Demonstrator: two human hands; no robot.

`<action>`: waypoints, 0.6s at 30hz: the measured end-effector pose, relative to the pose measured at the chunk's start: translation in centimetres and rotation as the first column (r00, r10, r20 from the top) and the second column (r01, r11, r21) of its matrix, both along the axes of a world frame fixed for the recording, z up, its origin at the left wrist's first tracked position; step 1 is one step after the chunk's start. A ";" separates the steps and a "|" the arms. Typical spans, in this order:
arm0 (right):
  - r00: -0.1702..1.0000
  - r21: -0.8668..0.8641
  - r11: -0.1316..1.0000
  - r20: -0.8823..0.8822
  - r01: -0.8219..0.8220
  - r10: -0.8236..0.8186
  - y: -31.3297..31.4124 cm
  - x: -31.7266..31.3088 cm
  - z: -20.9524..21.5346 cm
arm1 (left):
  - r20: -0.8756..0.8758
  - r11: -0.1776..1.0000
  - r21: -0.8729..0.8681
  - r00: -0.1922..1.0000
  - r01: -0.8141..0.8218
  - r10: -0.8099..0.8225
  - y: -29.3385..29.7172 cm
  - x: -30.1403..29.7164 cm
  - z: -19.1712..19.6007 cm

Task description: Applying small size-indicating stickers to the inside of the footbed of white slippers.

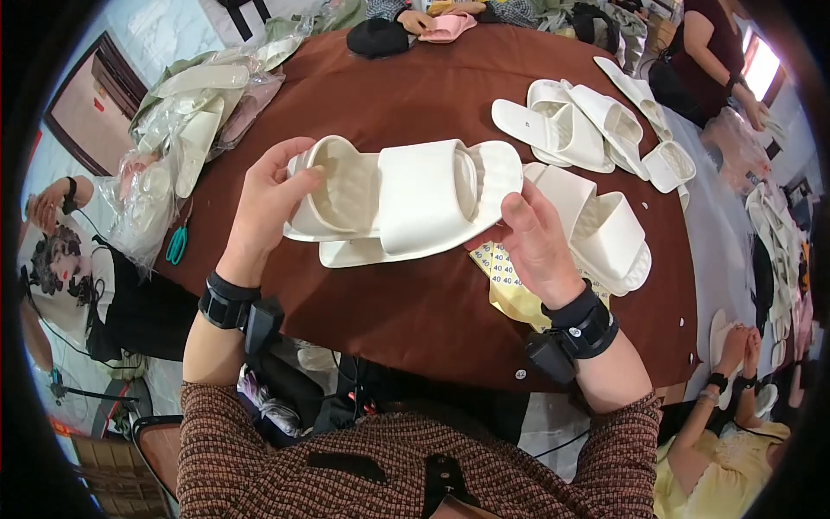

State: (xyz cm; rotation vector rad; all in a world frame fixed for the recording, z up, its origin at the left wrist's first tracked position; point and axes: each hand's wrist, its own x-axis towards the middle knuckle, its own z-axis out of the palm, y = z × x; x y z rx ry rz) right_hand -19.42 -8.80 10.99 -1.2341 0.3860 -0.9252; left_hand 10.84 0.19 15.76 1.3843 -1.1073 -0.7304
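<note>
Slippers (424, 203), two white ones stacked, are held above the middle of the brown worktop (363, 95). The left hand (270, 195) clamps one end, thumb inside, fingers outside; the right hand (542, 246), half open, meets the other, grip unclear. More white slides (566, 138) lie toward the right edge.

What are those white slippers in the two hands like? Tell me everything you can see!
The white slippers are two plain, creamy slides, pressed together and overlapping. Each has a wide, smooth strap, and their insides look bumpy. They look like soft plastic or foam, though I can't tell for sure. They lie sideways in the air above the brown tablecloth. The left hand grips the left end; the right hand is at the right end, its grip partly hidden.
</note>
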 end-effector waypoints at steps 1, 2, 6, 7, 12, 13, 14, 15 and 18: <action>1.000 0.007 1.000 -0.015 -0.008 0.008 0.0 0.0 0.0 | -0.002 1.000 0.003 1.000 -0.002 0.002 0.1 0.0 0.0; 1.000 0.011 1.000 -0.019 -0.010 0.010 0.0 0.0 -0.1 | 0.046 1.000 0.006 0.999 -0.021 0.021 0.1 -0.2 0.0; 0.997 0.110 0.991 0.009 0.071 -0.072 -0.4 -0.2 -0.1 | 0.271 0.995 -0.042 0.958 -0.085 0.093 0.4 0.5 0.1; 0.992 0.147 0.982 0.022 0.116 -0.120 -0.5 -0.3 0.0 | 0.268 0.995 -0.039 0.959 -0.087 0.094 0.4 0.7 0.1; 0.948 0.123 0.941 -0.004 0.316 -0.317 -2.3 -1.7 0.1 | 0.491 0.991 -0.077 0.862 -0.105 0.129 1.6 2.7 1.3; 0.947 0.126 0.939 -0.006 0.319 -0.321 -2.7 -2.1 0.2 | 0.492 0.991 -0.095 0.861 -0.095 0.130 1.8 3.3 1.3; 0.941 0.129 0.933 -0.007 0.335 -0.337 -3.1 -2.6 0.4 | 0.460 0.994 -0.068 0.881 -0.087 0.109 2.0 3.8 1.3; 0.936 0.133 0.927 -0.008 0.351 -0.353 -3.4 -2.9 0.6 | 0.458 0.995 -0.062 0.883 -0.081 0.100 2.2 4.1 1.2; 0.911 0.158 0.898 -0.031 0.410 -0.411 -3.6 -3.0 1.4 | 0.341 0.998 -0.057 0.940 -0.016 0.035 2.9 3.8 1.4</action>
